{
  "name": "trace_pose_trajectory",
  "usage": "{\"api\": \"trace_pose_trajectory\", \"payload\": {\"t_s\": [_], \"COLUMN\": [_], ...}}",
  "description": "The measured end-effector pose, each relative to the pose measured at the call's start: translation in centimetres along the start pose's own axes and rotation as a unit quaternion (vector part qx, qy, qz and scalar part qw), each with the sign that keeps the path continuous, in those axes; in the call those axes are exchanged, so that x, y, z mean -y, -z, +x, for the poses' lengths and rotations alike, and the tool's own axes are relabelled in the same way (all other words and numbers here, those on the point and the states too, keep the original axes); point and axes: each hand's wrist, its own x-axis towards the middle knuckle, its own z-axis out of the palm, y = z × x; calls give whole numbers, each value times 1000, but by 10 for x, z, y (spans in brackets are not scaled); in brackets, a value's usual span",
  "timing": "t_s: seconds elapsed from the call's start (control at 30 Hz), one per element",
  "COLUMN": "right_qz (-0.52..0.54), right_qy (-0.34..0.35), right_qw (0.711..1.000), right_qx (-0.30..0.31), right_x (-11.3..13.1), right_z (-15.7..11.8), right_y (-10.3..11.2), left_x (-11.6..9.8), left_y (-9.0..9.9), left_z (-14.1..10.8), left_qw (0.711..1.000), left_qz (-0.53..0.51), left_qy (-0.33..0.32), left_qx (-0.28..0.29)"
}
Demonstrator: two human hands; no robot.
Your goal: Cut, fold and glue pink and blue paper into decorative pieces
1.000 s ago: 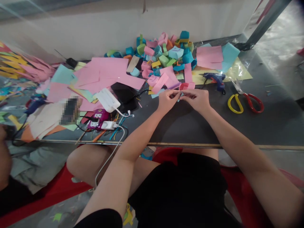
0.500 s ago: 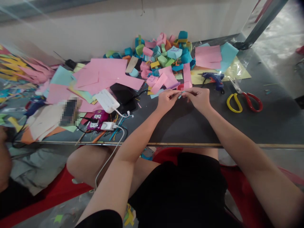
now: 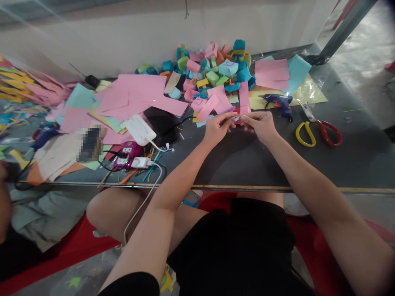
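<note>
Ideally, with the left hand (image 3: 218,126) and right hand (image 3: 261,126) both pinched on the small blue paper piece (image 3: 237,119), pressure should be light and even, avoiding stray creases.

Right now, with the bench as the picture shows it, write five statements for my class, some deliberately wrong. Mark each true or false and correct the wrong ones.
1. The left hand and right hand hold a small pale blue piece between them. True.
2. The scissors have two blue handles. False: the scissors have one yellow handle and one red.
3. A blue glue gun lies beside the scissors. True.
4. The heap of folded paper is all one colour. False: the heap mixes blue, pink, green, yellow and orange.
5. The right hand grips the glue gun. False: it is at the small pale blue piece.
</note>
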Motion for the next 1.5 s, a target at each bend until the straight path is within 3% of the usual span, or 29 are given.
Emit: {"api": "trace_pose_trajectory", "payload": {"t_s": [0.23,0.53,0.7,0.9,1.5], "right_qz": [23,88,26,-13,-66], "right_qy": [-4,-117,-75,1,27], "right_qw": [999,987,996,1000,997], "right_qx": [22,61,36,7,-28], "right_x": [1,-3,-4,-4,-3], "right_z": [-1,0,-1,-2,-4], "right_y": [1,-1,-2,-4,-9], "left_x": [3,-6,-5,-5,-3], "left_y": [0,6,6,-1,-5], "left_z": [0,2,1,-1,-1], "left_qw": [1000,994,994,1000,998], "left_qz": [-13,86,90,17,-57], "left_qy": [-15,-62,-67,-11,24], "left_qx": [-5,-1,-9,-16,0]}}
